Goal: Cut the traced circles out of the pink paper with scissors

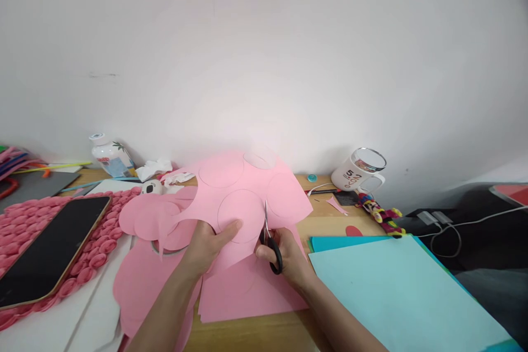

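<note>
Left hand (209,246): your thumb lies atop the pink sheet (253,180), pinching it beside a drawn circle (243,212).
Right hand (285,256): you grip the scissors (273,246), blades pointing away, at that circle's right edge.
Pink sheet: held over the table (235,335).

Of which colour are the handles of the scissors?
Black; the handles show best in the head view.

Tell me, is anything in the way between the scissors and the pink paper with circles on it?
No, nothing visible: the scissors in the right hand have their blades right at the pink paper, beside a drawn circle. The left hand grips the paper, its thumb on that circle, clear of the blades.
</note>
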